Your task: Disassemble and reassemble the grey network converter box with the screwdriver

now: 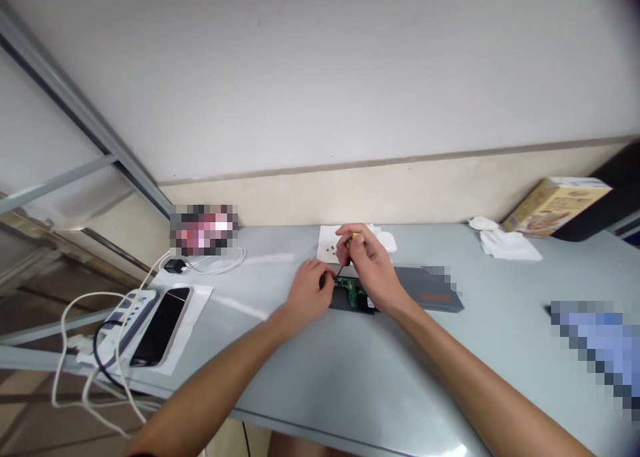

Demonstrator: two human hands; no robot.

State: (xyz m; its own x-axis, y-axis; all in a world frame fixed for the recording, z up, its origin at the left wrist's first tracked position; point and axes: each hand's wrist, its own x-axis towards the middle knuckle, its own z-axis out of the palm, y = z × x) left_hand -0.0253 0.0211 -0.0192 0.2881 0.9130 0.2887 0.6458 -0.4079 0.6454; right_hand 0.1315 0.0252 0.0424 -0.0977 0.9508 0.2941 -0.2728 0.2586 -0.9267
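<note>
A small yellow-handled screwdriver (356, 238) is in my right hand (373, 267), its thin shaft slanting down to the left. The shaft's tip reaches the left part of a green circuit board (353, 287) in a dark housing. At the board's left end, my left hand (309, 289) has thumb and fingers closed around the dark edge. Board and housing lie on a dark grey mat (430, 289), and my right hand covers part of them. Just behind, several tiny dark pieces, perhaps screws, rest on a white paper (326, 238).
To the left are a phone (164, 327) on paper, a white power strip (127, 323) with loose cables, and a black charger (175, 265). Crumpled tissues (507, 243) and a yellow box (557, 207) stand at the back right. A wall (350, 190) borders the table behind.
</note>
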